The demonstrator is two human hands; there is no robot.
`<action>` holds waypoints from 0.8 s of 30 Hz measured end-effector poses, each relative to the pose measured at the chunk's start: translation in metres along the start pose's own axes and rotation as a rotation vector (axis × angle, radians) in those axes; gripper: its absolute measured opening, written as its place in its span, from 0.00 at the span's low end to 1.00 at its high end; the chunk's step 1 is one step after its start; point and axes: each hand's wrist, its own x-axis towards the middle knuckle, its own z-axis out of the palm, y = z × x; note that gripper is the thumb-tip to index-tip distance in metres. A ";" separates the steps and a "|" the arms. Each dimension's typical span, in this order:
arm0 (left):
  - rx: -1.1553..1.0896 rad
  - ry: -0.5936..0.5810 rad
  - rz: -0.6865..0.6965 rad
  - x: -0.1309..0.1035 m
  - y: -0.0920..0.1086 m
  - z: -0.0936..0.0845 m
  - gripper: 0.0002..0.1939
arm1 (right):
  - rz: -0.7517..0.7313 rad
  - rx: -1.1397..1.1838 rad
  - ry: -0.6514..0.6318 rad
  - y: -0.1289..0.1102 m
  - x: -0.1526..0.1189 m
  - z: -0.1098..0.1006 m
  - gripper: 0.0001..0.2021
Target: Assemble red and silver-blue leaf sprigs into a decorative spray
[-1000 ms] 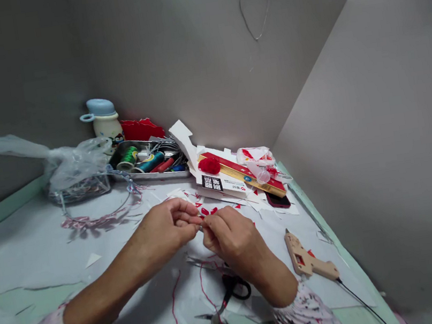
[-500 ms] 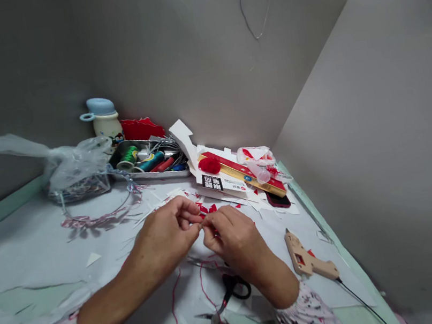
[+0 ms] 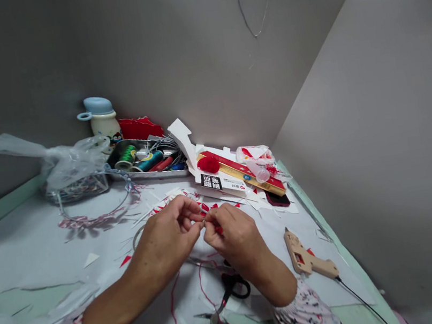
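My left hand [image 3: 177, 227] and my right hand [image 3: 228, 230] meet fingertip to fingertip over the middle of the table. Both are closed in a pinch, and whatever is between the tips is too small and hidden to name. Bits of red material [image 3: 205, 207] show just behind the fingers, with a little red under the right palm. Part of a thin pale hoop [image 3: 136, 238] curves out from behind my left hand. Red thread [image 3: 173, 304] trails from below the hands toward the front edge. Pliers [image 3: 214, 319] with dark handles lie beneath, beside black-handled scissors [image 3: 237, 286].
At right lies a beige glue gun [image 3: 309, 259] with its cord. Behind the hands are a white box [image 3: 223, 182], a phone [image 3: 277, 199] and a metal tray [image 3: 153, 174] of thread spools. A decorated headband [image 3: 94, 219], plastic bag [image 3: 74, 167] and bottle [image 3: 104, 122] stand left.
My hands keep nearly the same pinch, with slight finger movement. The pale hoop and a red scrap beside my left forearm now show. The whole view has shifted slightly.
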 end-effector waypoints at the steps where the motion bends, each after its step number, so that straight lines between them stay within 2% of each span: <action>1: 0.022 -0.015 0.015 0.000 0.000 0.000 0.08 | 0.003 0.010 0.004 0.000 0.000 0.000 0.08; 8: 0.103 -0.045 0.050 0.000 0.004 -0.004 0.10 | 0.014 0.045 0.009 0.003 0.002 -0.003 0.08; 14: 0.067 -0.044 0.037 -0.001 0.006 -0.004 0.06 | 0.000 0.036 -0.009 0.005 0.000 -0.002 0.07; 24: 0.123 -0.084 0.044 -0.001 0.003 -0.003 0.10 | -0.019 0.049 -0.020 0.004 0.000 -0.002 0.07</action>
